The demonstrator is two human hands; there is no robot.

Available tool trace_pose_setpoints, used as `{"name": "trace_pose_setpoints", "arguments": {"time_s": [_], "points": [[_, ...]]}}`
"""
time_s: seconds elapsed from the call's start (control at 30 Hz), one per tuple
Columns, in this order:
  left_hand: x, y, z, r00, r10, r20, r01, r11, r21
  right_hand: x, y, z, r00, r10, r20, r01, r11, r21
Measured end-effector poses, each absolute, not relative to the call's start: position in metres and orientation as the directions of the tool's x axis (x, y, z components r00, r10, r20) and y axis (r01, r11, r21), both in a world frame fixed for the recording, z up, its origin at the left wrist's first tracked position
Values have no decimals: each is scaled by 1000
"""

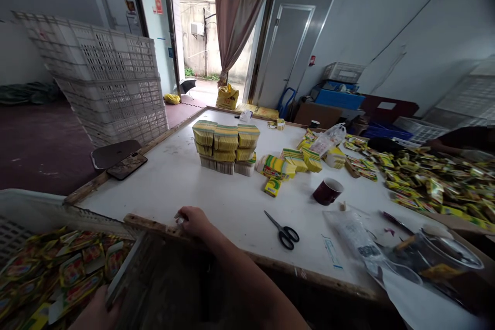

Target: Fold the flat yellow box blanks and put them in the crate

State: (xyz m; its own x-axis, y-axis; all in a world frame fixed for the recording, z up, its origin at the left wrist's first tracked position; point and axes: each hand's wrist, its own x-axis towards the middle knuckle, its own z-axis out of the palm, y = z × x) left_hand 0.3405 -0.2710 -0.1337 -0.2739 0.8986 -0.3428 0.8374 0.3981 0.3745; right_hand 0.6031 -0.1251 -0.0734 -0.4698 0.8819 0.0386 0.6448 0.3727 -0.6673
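Note:
My right hand (192, 221) rests at the near edge of the white table (170, 191), fingers curled in. A small pale bit shows at its fingertips, too small to name. Low at the left, my left hand (98, 309) grips the rim of a plastic crate (129, 263); part of it is cut off by the frame. Many yellow and red packets (73, 268) fill this crate. Beyond my right hand stands a stack of bundled yellow-green cards (226, 144). To its right lie more card bundles (294, 160) and a small yellow box (273, 186).
Black-handled scissors (286, 236), a dark mug (328, 192) and a clear plastic bag (353, 232) lie on the table. A phone (127, 166) is at the left edge. White crates (112, 77) are stacked behind. At right, a person's arm (444, 142) is beside heaped packets (436, 180).

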Motion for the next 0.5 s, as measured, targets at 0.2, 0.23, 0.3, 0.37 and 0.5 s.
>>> {"name": "trace_pose_setpoints", "arguments": {"time_s": [0.2,0.23,0.3,0.37,0.5], "points": [[343,-276,-132,-223,943,-247,848,312,429,612,-132,-76,-442,896,36,664,353,-659],[344,-277,-132,-228,941,-249,844,318,433,613,-132,-76,-440,897,36,667,353,-656],[346,-280,-131,-249,934,-258,836,341,429,613,-133,-77,-436,899,38,672,354,-651],[348,-282,-129,-266,930,-253,837,353,417,613,-134,-78,-432,901,43,673,354,-649],[349,-281,-128,-294,926,-237,831,371,416,613,-134,-78,-424,904,62,670,359,-649]]}}
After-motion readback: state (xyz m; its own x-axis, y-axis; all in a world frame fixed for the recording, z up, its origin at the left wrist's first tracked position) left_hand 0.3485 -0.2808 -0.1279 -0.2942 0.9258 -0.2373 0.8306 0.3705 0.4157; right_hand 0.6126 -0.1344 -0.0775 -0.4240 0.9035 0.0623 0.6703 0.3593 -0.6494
